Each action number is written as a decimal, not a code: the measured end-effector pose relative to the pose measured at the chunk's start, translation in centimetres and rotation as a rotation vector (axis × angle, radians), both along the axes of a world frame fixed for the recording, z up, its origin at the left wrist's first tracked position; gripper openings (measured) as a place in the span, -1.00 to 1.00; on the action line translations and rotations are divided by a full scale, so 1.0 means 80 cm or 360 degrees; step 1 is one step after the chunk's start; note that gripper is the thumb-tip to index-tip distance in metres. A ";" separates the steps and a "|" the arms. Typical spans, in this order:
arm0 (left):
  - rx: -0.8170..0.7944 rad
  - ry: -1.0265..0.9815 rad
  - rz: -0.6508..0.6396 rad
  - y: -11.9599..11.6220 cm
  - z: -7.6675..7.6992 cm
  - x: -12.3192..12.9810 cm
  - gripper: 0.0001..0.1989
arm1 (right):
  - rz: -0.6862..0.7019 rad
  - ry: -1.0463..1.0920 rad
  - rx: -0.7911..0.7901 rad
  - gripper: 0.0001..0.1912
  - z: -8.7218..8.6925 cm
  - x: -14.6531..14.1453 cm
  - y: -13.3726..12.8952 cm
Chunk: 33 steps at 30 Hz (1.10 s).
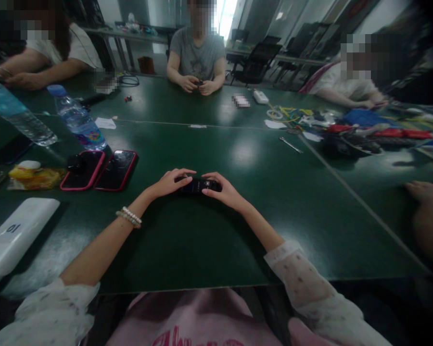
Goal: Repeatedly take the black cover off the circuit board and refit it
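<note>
Holding a slim black device (197, 186) by its two ends, in front of the chest and low over the table; cannot tell from this angle about contact with the surface. Clamped on its left end with the left hand (171, 183), thumb across the near side, index finger stretched out beyond; clamped on its right end with the right hand (226, 193), thumb on the face, fingers curled behind. Seemingly at a step of two-handed handling, perhaps working the face with the thumbs. Probably calling next for a light, even grip at both ends and a free thumb. Oblong and dark, with small pale marks, too small to read.

Around the left wrist, strands of rounded pale beads (129, 217); on both arms, sheer white sleeves (296, 274) with dark dots. Underneath, a dark green tabletop (202, 250), smooth enough for soft glare, with straight seams. Off to the left, two flat phones (116, 170) in pinkish-red cases; beside them, a crinkly yellow packet (39, 179), then a glossy white block (21, 235) with rounded corners. Farther out, clear plastic bottles (78, 117); to the right, a thin metal wrench (290, 145). Opposite, a grey-shirted co-worker (197, 55).
</note>
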<state>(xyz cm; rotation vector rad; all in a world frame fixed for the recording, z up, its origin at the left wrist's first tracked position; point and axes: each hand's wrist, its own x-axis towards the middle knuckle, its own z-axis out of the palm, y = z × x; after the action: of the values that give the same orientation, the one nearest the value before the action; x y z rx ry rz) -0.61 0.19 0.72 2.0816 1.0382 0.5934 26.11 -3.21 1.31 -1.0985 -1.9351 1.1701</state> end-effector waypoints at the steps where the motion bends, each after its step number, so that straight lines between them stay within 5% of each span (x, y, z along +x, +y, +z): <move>1: -0.0006 0.0004 0.0003 0.000 0.000 0.000 -0.49 | 0.0000 -0.0010 -0.0001 -0.46 0.001 0.000 0.000; 21: -0.0175 -0.0107 -0.0081 -0.005 0.011 0.000 -0.50 | -0.0001 -0.0019 0.0019 -0.52 0.008 -0.001 -0.003; 33: -0.0048 -0.0034 0.0011 -0.003 0.008 0.001 -0.49 | -0.0088 -0.0107 0.0069 -0.53 0.006 -0.005 -0.005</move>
<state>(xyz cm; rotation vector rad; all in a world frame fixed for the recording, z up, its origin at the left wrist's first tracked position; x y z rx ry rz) -0.50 -0.06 1.33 2.0418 1.0366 0.5988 25.67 -3.64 1.80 -1.1747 -1.9590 1.0693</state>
